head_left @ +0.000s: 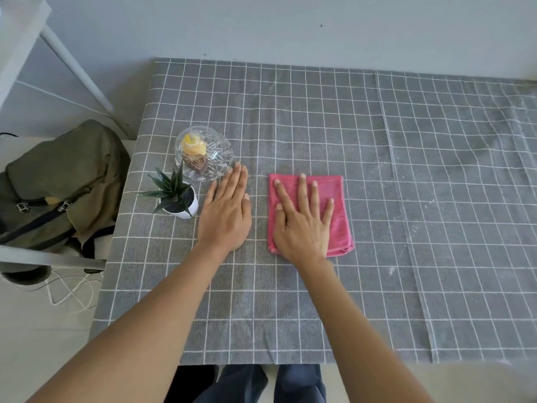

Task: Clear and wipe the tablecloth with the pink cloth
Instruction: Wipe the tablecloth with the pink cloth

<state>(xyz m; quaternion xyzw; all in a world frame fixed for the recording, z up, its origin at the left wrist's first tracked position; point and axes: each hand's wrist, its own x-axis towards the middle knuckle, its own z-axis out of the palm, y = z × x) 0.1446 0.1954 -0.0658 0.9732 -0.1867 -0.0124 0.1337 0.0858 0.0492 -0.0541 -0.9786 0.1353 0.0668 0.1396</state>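
A folded pink cloth (340,199) lies flat on the grey checked tablecloth (406,199), a little left of the middle. My right hand (303,219) presses on it with fingers spread and straight. My left hand (226,210) lies flat on the bare tablecloth just left of the cloth, fingers straight and together. Near the table's left edge stand a clear cut-glass bowl (220,149) holding a yellow object and a brown one, and a small spiky green plant in a white pot (181,199). My left fingertips are close to the bowl's rim.
A grey wall runs behind the table. Left of the table, an olive backpack (64,181) sits on a white chair or frame (43,257), with white cables (72,292) on the floor below. My legs show under the table's front edge.
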